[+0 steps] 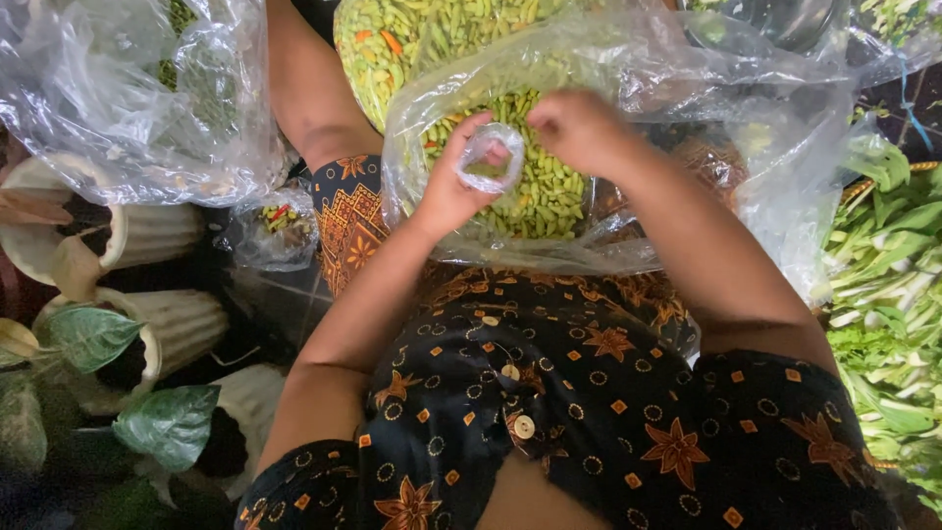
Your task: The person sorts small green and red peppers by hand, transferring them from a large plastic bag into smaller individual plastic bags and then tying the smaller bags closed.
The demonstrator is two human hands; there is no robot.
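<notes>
Nearest the camera: the person's torso in a dark floral-print garment (589, 393), both forearms extended forward over the lap. Left hand (446, 191) has its grip closed around the neck of a small clear plastic bag (491, 157), thumb and fingers pinching the film so the mouth stands open as a ring; contents of that small bag look few, and the amount cannot be told exactly. Right hand (579, 128) sits just beside the bag mouth, fingers curled downward and bunched; whether they have hold of chilies or only of the bag's edge cannot be told. Directly beneath and behind both hands: a large clear plastic bag (628, 196) resting on the lap, open, holding a heap of green chilies (540, 191). Judgement on progress: portioning into the small bag appears at an early point, the bag open and unsealed, the bulk supply barely depleted. Left of the lap, 1 small filled bag (280, 221) with mixed green and red pieces lies on the floor, which suggests at least 1 portion done. Further out: pale ribbed pots with leaves (147, 324) at left, leafy greens (888, 285) at right, a second large sack of chilies (412, 39) at the far top.
</notes>
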